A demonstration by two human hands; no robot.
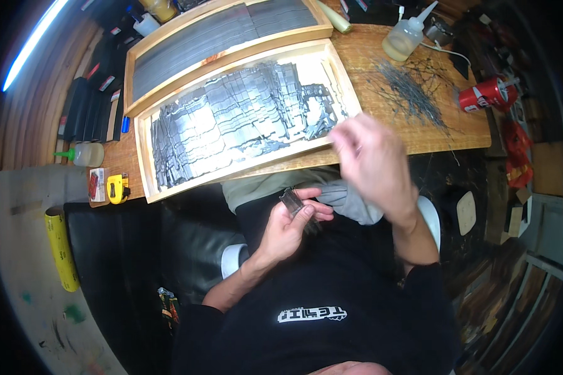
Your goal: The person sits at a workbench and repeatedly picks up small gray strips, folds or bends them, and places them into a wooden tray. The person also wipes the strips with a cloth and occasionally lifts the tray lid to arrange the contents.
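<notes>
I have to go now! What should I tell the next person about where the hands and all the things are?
Left hand: holds a small stack of thin grey metal strips over the lap.
Right hand: raised at the table edge, blurred; whether it holds anything cannot be told.
Near tray: grey strips heaped unevenly.
Far tray: strips in neat rows.
Thin wires lie loose on the table, beside a squeeze bottle and red can.
Left: many strips still jumbled in the near tray.

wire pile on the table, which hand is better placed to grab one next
Probably the right. The right hand is raised at the table edge, nearest the wire pile and seemingly empty, though blurred. The left hand sits lower over the lap, pinching a small metal stack.
</notes>
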